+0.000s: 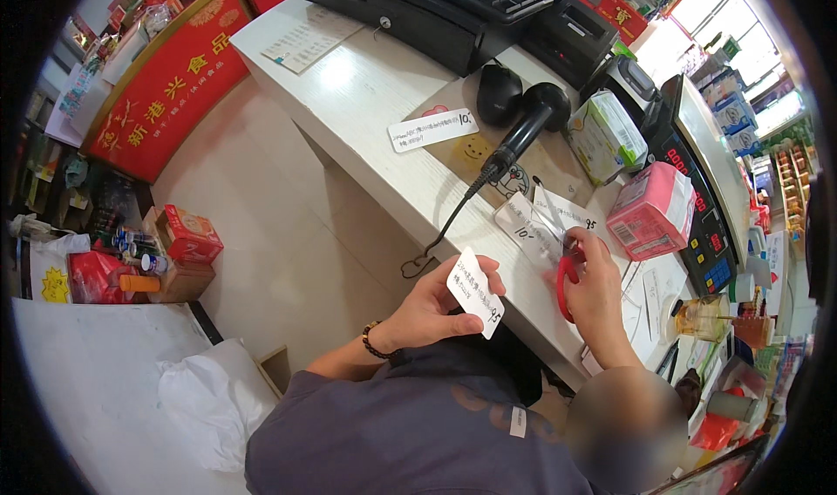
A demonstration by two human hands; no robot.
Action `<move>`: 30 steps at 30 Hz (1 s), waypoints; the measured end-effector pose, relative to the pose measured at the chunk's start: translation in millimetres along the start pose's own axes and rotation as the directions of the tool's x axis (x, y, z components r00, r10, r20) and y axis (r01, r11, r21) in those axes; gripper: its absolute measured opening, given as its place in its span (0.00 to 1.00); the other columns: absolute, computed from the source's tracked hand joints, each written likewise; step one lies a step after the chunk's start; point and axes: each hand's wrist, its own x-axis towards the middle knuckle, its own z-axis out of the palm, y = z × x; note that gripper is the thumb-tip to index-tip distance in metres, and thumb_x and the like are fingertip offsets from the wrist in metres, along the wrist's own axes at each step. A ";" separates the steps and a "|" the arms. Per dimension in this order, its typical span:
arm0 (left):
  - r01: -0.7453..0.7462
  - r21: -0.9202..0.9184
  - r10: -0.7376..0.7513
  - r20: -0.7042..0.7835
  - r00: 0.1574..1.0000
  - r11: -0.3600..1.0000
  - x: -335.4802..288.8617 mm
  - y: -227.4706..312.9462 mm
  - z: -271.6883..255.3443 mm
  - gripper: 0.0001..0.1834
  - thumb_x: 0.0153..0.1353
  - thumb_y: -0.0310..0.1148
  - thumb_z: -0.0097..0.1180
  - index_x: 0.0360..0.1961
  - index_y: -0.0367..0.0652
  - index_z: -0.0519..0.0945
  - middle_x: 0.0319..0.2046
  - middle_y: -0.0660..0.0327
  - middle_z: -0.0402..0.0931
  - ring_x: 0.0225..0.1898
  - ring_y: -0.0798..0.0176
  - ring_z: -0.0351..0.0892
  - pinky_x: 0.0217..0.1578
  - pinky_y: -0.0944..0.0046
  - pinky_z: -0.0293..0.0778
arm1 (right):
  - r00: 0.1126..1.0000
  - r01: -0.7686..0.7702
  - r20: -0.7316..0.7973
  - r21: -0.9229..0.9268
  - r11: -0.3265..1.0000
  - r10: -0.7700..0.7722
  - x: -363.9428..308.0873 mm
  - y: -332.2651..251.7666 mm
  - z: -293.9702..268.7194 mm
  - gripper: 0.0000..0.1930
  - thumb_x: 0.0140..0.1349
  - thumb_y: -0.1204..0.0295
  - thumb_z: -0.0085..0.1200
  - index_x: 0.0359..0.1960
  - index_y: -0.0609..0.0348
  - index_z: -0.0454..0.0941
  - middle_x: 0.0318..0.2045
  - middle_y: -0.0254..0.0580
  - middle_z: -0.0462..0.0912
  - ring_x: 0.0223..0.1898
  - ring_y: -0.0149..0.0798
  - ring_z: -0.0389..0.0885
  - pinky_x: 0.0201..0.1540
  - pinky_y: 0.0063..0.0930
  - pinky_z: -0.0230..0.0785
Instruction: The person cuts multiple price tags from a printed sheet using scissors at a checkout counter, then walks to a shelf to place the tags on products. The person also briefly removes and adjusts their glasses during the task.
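My left hand [433,310] pinches a small white card [475,292] with rounded corners and handwriting on it, held off the counter's near edge. In my right hand [598,294] is a pair of scissors [565,291] with red handles; the blades reach over more handwritten white cards [524,227] lying on the counter. How far the blades are apart is hard to make out. Farther off, another white card [433,131] lies flat beside a black barcode scanner [534,122]. A dark beaded bracelet [377,342] circles my left wrist.
On the white counter [375,133] stand a black cash drawer [401,16], a green-white package [605,136], a pink package [650,210] and a weighing scale [708,233]. The scanner's cable [455,212] hangs over the near edge. Boxes [187,238] sit on the left.
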 end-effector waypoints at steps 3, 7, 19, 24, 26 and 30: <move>-0.007 -0.001 0.007 0.002 1.000 1.000 -0.8 -0.1 -0.9 0.35 0.46 0.33 0.65 0.54 0.38 0.63 0.44 0.56 0.70 0.48 0.63 0.69 0.47 0.63 0.68 | 0.997 -0.043 0.058 0.004 0.999 0.042 4.2 3.0 -4.5 0.21 0.39 0.79 0.62 0.38 0.60 0.69 0.30 0.48 0.75 0.33 0.46 0.75 0.34 0.34 0.67; -0.012 -0.010 0.012 -0.001 1.000 1.000 -2.0 0.3 -2.3 0.35 0.46 0.32 0.66 0.54 0.38 0.63 0.44 0.56 0.70 0.49 0.63 0.69 0.48 0.63 0.68 | 1.000 -0.008 0.006 -0.052 0.999 0.008 4.4 1.0 -3.1 0.21 0.40 0.79 0.61 0.38 0.60 0.69 0.28 0.47 0.75 0.31 0.45 0.75 0.34 0.33 0.67; 0.001 -0.071 0.008 0.120 0.993 0.997 11.0 9.5 9.2 0.32 0.51 0.24 0.60 0.57 0.41 0.60 0.52 0.55 0.67 0.52 0.66 0.67 0.50 0.66 0.67 | 0.976 -0.144 -0.039 0.617 0.774 0.213 -2.2 20.6 -16.8 0.14 0.51 0.82 0.53 0.41 0.61 0.68 0.25 0.30 0.71 0.28 0.20 0.68 0.33 0.13 0.61; 0.008 -0.134 -0.006 0.015 1.000 0.991 26.0 4.1 26.4 0.32 0.50 0.25 0.60 0.56 0.38 0.61 0.51 0.52 0.68 0.53 0.62 0.68 0.51 0.62 0.67 | 0.924 -0.233 0.046 0.855 0.464 0.379 -4.6 9.8 -39.6 0.16 0.49 0.81 0.53 0.41 0.58 0.67 0.26 0.33 0.72 0.22 0.26 0.72 0.22 0.19 0.68; -0.018 -0.085 0.020 0.028 0.999 0.996 33.2 6.7 31.3 0.31 0.51 0.24 0.59 0.56 0.38 0.61 0.52 0.55 0.67 0.52 0.65 0.67 0.51 0.64 0.66 | 0.912 -0.303 0.139 0.863 0.405 0.387 -10.8 2.6 -43.8 0.16 0.48 0.81 0.54 0.40 0.58 0.66 0.27 0.34 0.72 0.22 0.27 0.72 0.23 0.20 0.69; -0.047 -0.021 0.048 0.046 0.998 0.999 41.7 0.6 36.5 0.31 0.51 0.25 0.60 0.56 0.37 0.61 0.51 0.57 0.67 0.52 0.66 0.67 0.51 0.65 0.66 | 0.888 -0.415 0.293 0.841 0.347 0.353 -25.6 5.0 -37.4 0.19 0.47 0.79 0.57 0.40 0.59 0.65 0.27 0.37 0.73 0.23 0.29 0.74 0.24 0.22 0.71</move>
